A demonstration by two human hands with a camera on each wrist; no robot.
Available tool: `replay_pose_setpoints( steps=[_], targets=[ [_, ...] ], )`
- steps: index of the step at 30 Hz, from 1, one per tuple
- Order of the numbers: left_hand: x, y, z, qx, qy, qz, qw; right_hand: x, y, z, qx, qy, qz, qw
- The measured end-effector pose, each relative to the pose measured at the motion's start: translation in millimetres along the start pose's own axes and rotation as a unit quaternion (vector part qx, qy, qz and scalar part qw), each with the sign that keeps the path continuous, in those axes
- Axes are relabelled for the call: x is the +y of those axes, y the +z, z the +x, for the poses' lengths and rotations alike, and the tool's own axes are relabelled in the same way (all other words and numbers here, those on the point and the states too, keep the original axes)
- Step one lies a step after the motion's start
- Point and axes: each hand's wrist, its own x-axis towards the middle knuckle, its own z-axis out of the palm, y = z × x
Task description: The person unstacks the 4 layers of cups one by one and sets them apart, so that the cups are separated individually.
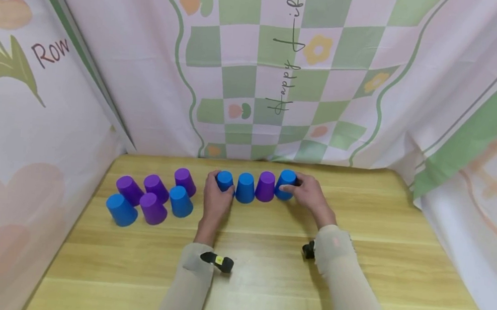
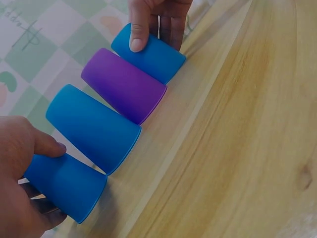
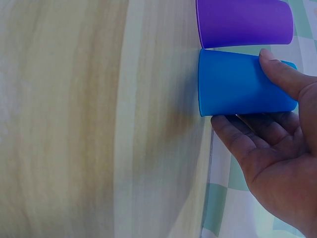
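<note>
Four upside-down cups stand side by side in a row near the table's back edge. My left hand (image 1: 218, 199) grips the leftmost blue cup (image 2: 69, 186), thumb on its near side and fingers round the far side. To its right come another blue cup (image 1: 246, 188) and a purple cup (image 1: 265, 186), with no hand on them. At the right end, my right hand (image 1: 310, 195) holds a blue cup (image 3: 242, 84) between thumb and fingers, beside the purple one. In the left wrist view the row's rims rest on the table.
On the left of the wooden table (image 1: 264, 276) stand several more upside-down cups, among them a purple cup (image 1: 153, 209), a blue cup (image 1: 122, 210) and another blue cup (image 1: 181, 202). A patterned curtain (image 1: 274, 77) hangs behind the table, with more cloth at both sides.
</note>
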Motion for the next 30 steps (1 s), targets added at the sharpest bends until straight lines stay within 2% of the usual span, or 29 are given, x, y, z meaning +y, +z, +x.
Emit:
replay_pose_setpoints(
  steps=[20, 30],
  targets=[
    [1.1, -2.0, -0.6, -0.008, 0.000, -0.001, 1.0000, -0.1, 0.3, -0.6, -0.006, 0.007, 0.000, 1.0000],
    [4.7, -6.0, -1.7, -0.002, 0.000, 0.003, 1.0000, -0.5, 0.5, -0.9, 0.003, -0.005, -0.014, 0.9999]
  ],
)
